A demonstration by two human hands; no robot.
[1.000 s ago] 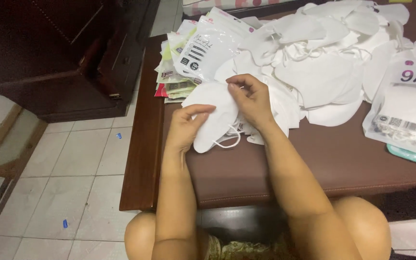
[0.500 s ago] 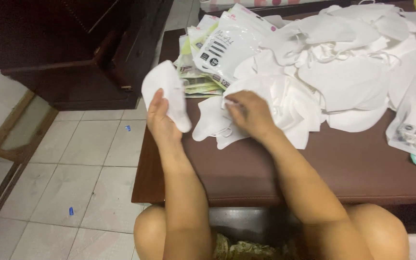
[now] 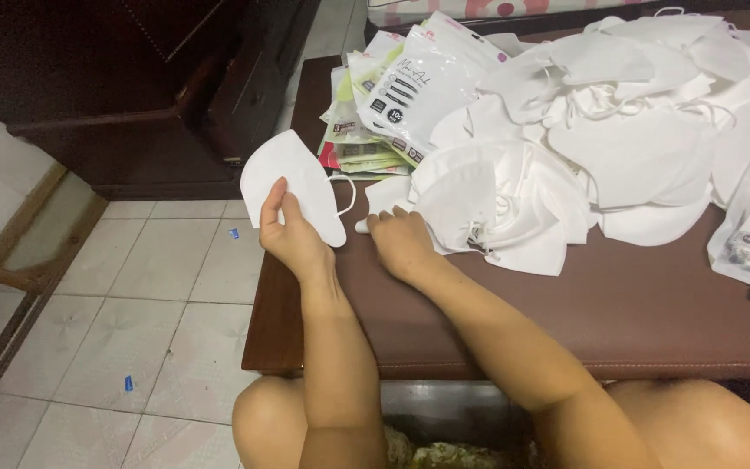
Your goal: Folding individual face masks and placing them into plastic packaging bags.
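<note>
The left hand (image 3: 292,233), at centre left of the frame, holds one folded white face mask (image 3: 292,184) up off the edge of the brown table (image 3: 496,321), thumb across its front and fingers curled behind it — a closed pinch low on the mask, with the ear loop (image 3: 346,193) hanging free to its right. To do this well, that pinch looks best kept near the mask's lower edge so the fold stays flat and the loop does not snag on the heap. The right hand (image 3: 401,243) lies just beside it on the tabletop, fingers bent down onto the near edge of the pile of loose white masks (image 3: 514,208); it touches the nearest one, yet whether it actually grips it cannot be told, as the fingertips are hidden under the knuckles. A light press on a single layer would probably serve better than a grab, since the masks overlap and several could lift together. Further up the frame lie flat printed packets (image 3: 418,87), and a dark wooden cabinet (image 3: 132,87) fills the upper left — well apart from both hands.
</note>
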